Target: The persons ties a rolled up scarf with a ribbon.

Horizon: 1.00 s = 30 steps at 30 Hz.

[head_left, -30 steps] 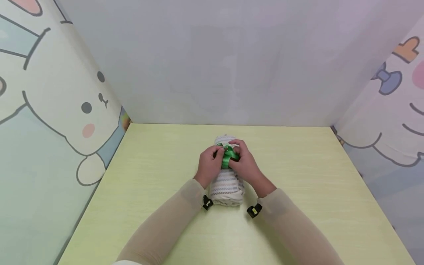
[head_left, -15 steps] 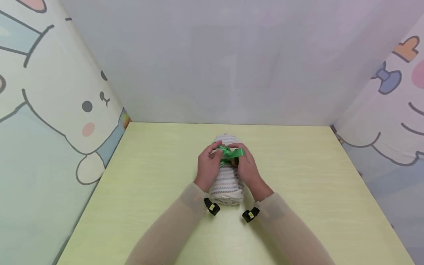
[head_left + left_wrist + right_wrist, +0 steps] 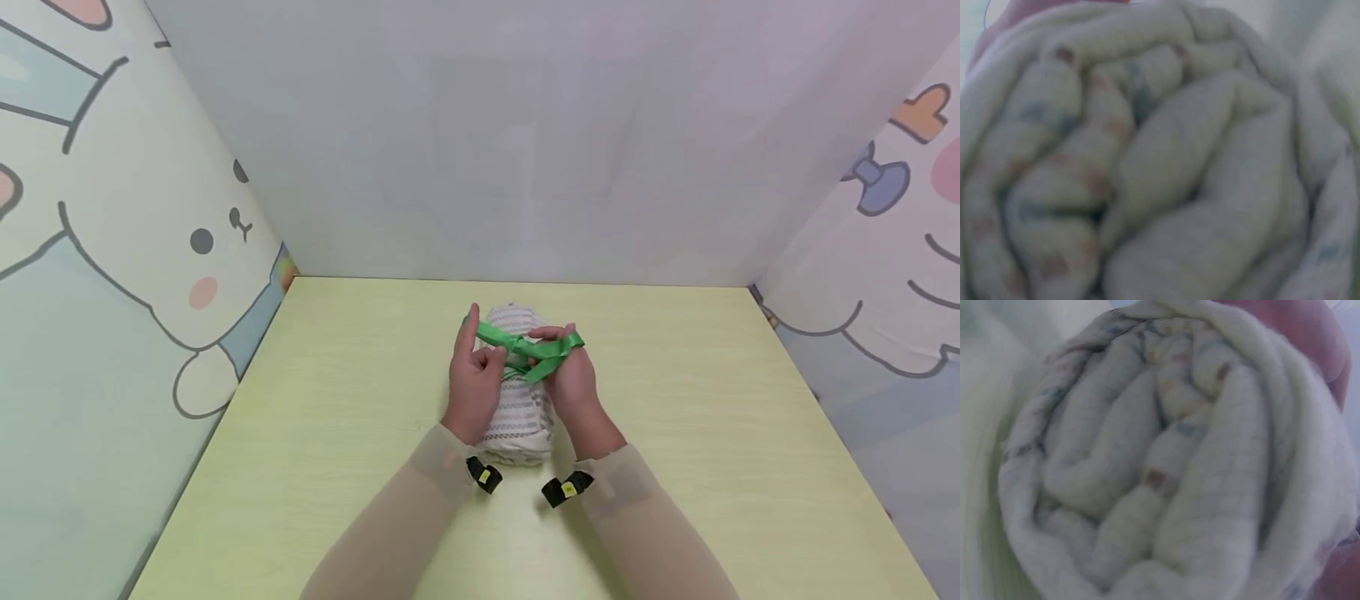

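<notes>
A rolled striped cloth (image 3: 513, 417) lies lengthwise on the table, tied round its upper middle with a green ribbon (image 3: 517, 344) that has a knot on top. My left hand (image 3: 474, 387) holds the ribbon's left loop, index finger pointing up and thumb bent inward. On the other side my right hand (image 3: 576, 387) grips the right loop, and a ribbon tail hangs beside its fingers. Both wrist views are filled by the blurred spiral end of the cloth roll (image 3: 1197, 169). It hides most of each hand there; only a bit of the right hand (image 3: 1310, 328) shows behind it.
The pale yellow wooden table (image 3: 315, 392) extends on both sides of the roll. A grey-white wall panel (image 3: 517, 167) stands at the back, with cartoon-printed side panels (image 3: 135, 217) left and right. Small black devices (image 3: 483, 475) sit on both wrists.
The hands have drawn apart sideways, stretching the ribbon loops outward from the knot. My left index finger has straightened upward. The cloth roll stays in place.
</notes>
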Each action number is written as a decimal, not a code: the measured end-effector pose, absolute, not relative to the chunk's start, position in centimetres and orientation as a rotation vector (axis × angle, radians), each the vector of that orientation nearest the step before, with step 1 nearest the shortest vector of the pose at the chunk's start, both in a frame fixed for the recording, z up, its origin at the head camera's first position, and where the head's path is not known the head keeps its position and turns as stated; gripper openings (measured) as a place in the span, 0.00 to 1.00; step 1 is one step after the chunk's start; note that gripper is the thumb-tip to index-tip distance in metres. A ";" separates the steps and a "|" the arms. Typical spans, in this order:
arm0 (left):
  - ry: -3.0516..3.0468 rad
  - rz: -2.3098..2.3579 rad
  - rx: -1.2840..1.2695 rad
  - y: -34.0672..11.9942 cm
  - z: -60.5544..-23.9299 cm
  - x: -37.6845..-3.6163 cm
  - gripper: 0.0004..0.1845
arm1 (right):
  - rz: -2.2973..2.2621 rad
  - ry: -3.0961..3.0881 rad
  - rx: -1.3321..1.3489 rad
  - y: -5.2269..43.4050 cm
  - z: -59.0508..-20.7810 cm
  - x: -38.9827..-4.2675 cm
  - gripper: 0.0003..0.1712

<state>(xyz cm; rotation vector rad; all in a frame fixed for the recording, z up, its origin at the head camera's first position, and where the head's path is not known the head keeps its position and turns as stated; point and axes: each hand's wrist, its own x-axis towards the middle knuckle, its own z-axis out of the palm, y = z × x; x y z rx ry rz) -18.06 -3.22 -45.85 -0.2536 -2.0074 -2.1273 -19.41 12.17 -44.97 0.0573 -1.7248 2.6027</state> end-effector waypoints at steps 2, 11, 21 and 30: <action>-2.006 -2.090 -0.273 -3.5 -45.8 -18.4 0.41 | 2.597 -1.730 0.019 12.4 -44.9 -19.4 0.35; -1.929 -2.248 0.026 -4.7 -46.5 -19.5 0.29 | 2.654 -1.750 -0.021 13.4 -45.2 -19.4 0.37; -1.694 -2.268 0.133 -4.8 -47.1 -19.7 0.24 | 2.653 -1.756 -0.063 13.5 -45.6 -19.0 0.40; -1.719 -2.254 0.171 -5.5 -47.2 -19.7 0.20 | 2.555 -1.796 -0.228 14.3 -45.8 -18.6 0.37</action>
